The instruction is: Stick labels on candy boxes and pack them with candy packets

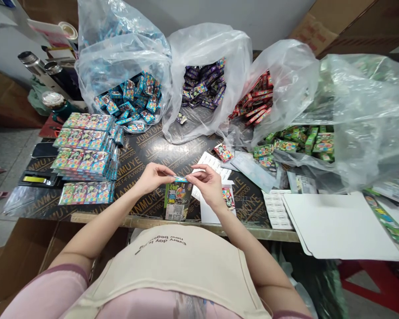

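Observation:
My left hand and my right hand meet over the near edge of the table, both pinching a small blue packet between thumb and fingers. Right under them lies a green printed pack on the dark plywood table. A red-patterned small box and white sheets lie beside my right hand. Stacks of filled colourful packs stand to the left of my left hand.
Open plastic bags hold small boxes: blue, purple, red, green. A loose red box lies mid-table. White card sheets overhang the right edge. Flasks and a phone sit far left.

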Demonstrator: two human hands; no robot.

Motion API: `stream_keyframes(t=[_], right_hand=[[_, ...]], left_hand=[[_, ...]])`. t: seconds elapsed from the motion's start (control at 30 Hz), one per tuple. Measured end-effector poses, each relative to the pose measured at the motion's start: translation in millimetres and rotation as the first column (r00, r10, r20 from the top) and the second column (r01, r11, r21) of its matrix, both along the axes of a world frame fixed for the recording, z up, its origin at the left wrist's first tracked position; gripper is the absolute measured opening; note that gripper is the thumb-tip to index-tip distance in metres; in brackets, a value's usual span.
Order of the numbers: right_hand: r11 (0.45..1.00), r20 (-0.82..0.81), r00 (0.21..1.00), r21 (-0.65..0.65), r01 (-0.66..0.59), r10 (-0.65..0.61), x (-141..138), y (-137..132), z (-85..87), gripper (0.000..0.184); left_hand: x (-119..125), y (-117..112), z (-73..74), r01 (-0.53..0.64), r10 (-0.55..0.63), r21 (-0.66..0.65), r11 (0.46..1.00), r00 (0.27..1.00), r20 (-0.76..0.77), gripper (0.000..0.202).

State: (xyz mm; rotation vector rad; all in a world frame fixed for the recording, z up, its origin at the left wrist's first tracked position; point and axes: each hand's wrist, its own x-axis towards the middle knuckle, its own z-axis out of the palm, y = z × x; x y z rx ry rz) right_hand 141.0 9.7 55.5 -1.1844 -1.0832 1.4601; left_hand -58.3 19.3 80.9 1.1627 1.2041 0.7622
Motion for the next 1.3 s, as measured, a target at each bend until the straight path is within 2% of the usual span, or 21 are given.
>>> stream_keyframes(t=[0.07,0.13,0.27,0.4,0.5,0.67,0.83,0.97,1.1,1.3], right_hand=[[1.0,-0.02,1.0,-0.009,0.002,-0.002,1,2,0.9,0.039],[1.0,-0.038,0.999,-0.017,0.004,-0.005,2,4,1.3,0.04],[0.999,-0.054,0.998,-0.025,0.02,-0.021,5,6,0.4,0.04],[0.998,-0.061,0.997,-0.038,0.043,-0.045,5,6,0.0,0.041],[0.998,-0.048,0.998,-0.033,0.044,-0.045,5,4,1.6,0.041],[1.0,0.044,0.999,0.019,0.024,-0.024,5,-1,3.3,0.039],[0.999,0.065,0.998,0.044,0.001,-0.004,7,-2,3.1,0.034],[0.998,0.066,0.998,0.056,-0.017,0.013,8,-2,1.7,0.032],[0.99,0.135,0.991,0.137,-0.033,0.014,9,-3,-1.2,0.031],[0.936,0.27,0.962,0.348,-0.063,-0.036,14,-9,-6.3,0.019]], left_hand=[[-2,0,1.0,0.038,-0.038,-0.021,0.999,0.999,0.005,0.022],[-5,1,-0.7,0.047,-0.041,-0.087,0.995,0.996,0.074,0.024],[-10,-2,-11.8,0.032,0.043,-0.274,0.961,0.964,0.263,0.03],[-11,-5,-23.1,0.012,0.072,-0.28,0.96,0.955,0.289,0.033],[-10,-5,-24.6,-0.014,0.093,-0.258,0.966,0.951,0.294,0.033],[-8,-5,-12.3,-0.099,0.113,-0.085,0.991,0.978,0.177,0.025],[-5,-5,-2.3,-0.053,0.052,0.035,0.998,0.998,0.028,0.023],[-4,0,-0.5,0.043,-0.036,0.133,0.99,0.998,-0.053,0.018],[-2,-1,3.9,0.123,-0.059,0.316,0.941,0.977,-0.205,0.01],[1,-11,5.2,0.289,-0.067,0.541,0.79,0.917,-0.393,0.013]])
